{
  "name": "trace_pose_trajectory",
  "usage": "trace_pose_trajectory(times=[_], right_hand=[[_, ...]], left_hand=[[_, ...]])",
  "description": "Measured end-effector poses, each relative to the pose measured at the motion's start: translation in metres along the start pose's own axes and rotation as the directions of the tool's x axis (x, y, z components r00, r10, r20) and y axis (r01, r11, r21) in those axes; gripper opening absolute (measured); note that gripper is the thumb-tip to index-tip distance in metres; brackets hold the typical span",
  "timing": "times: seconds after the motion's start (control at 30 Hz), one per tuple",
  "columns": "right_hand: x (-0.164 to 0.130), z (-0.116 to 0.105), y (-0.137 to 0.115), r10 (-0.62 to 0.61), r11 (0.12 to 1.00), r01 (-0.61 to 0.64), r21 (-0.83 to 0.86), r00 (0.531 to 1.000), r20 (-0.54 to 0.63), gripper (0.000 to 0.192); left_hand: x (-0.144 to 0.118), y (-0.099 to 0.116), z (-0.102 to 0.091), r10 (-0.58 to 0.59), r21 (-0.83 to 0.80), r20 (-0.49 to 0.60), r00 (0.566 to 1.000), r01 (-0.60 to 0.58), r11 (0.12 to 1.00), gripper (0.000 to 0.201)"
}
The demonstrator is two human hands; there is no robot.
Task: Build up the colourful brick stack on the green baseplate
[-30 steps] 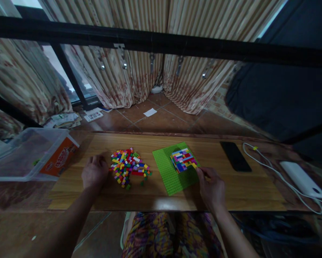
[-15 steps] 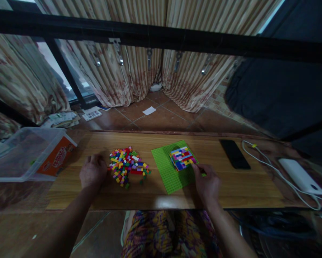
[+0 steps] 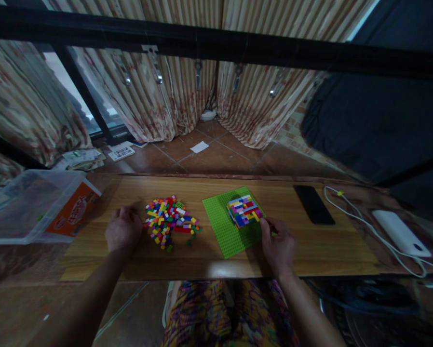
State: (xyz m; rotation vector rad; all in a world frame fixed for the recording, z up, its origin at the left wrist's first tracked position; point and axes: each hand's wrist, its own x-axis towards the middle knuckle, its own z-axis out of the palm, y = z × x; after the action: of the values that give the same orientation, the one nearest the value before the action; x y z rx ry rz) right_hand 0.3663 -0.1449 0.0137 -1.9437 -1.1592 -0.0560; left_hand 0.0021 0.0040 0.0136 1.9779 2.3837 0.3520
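On the wooden table [image 3: 310,250] we see a green baseplate [image 3: 225,229] lying flat near the middle. A block of colored bricks [image 3: 243,211] sits on its far right part. Our right hand [image 3: 278,243] rests at the right near corner of the green plate, just beside the block. Its fingers [image 3: 269,224] are curled in close together, and we cannot tell if they hold a brick. Left of the plate lies a loose pile of small bricks [image 3: 170,221] in many colors. Our left hand [image 3: 121,231] lies on the table just left of that pile, fingers bent in loosely, holding nothing we can see. Far left stands a clear plastic box [image 3: 35,205] with an orange label. On the right lie a black phone [image 3: 313,204], a white cable [image 3: 361,219] and a white power bank [image 3: 399,233].
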Motion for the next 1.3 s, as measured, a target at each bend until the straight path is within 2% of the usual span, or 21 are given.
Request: trace_pose_trajectory(times=[0.13, 0.33, 0.47, 0.63, 0.73, 0.87, 1.03, 1.13, 1.3], right_hand=[[-0.001, -0.003, 0.001, 0.018, 0.999, -0.017, 0.028, 1.0, -0.022, 0.041], [0.004, 0.001, 0.0, -0.153, 0.988, 0.155, -0.021, 0.986, 0.067, 0.033], [0.006, 0.003, 0.003, -0.185, 0.978, 0.193, -0.076, 0.978, 0.1, 0.03], [0.008, -0.004, 0.004, -0.241, 0.963, 0.254, -0.086, 0.96, 0.14, 0.029], [0.015, -0.009, 0.004, -0.322, 0.939, 0.338, -0.064, 0.929, 0.18, 0.028], [0.033, -0.011, 0.007, -0.423, 0.889, 0.455, -0.057, 0.861, 0.283, 0.027], [0.051, -0.007, 0.01, -0.48, 0.838, 0.544, -0.051, 0.778, 0.406, 0.028], [0.051, -0.004, 0.01, -0.472, 0.847, 0.53, -0.046, 0.789, 0.394, 0.028], [0.043, -0.002, 0.006, -0.413, 0.902, 0.432, 0.006, 0.857, 0.308, 0.026]], left_hand=[[0.0, 0.0, 0.0, 0.001, -0.019, 0.001, 1.0, -0.001, 1.0, 0.033], [-0.001, 0.001, 0.0, -0.009, -0.007, -0.003, 1.0, 0.009, 1.0, 0.034], [0.0, 0.0, 0.0, 0.001, -0.009, -0.012, 1.0, -0.001, 1.0, 0.032], [-0.001, 0.002, -0.002, -0.02, -0.021, -0.004, 1.0, 0.02, 1.0, 0.032], [-0.001, 0.003, -0.003, -0.016, -0.029, 0.0, 1.0, 0.016, 0.999, 0.032], [-0.001, 0.002, -0.002, -0.019, -0.027, -0.009, 1.0, 0.018, 0.999, 0.032], [-0.001, 0.002, -0.001, -0.011, -0.026, 0.002, 1.0, 0.011, 1.0, 0.031], [-0.001, 0.002, -0.002, -0.005, -0.028, -0.002, 1.0, 0.005, 1.0, 0.032], [-0.001, 0.001, 0.0, -0.007, -0.016, -0.008, 1.0, 0.007, 1.0, 0.032]])
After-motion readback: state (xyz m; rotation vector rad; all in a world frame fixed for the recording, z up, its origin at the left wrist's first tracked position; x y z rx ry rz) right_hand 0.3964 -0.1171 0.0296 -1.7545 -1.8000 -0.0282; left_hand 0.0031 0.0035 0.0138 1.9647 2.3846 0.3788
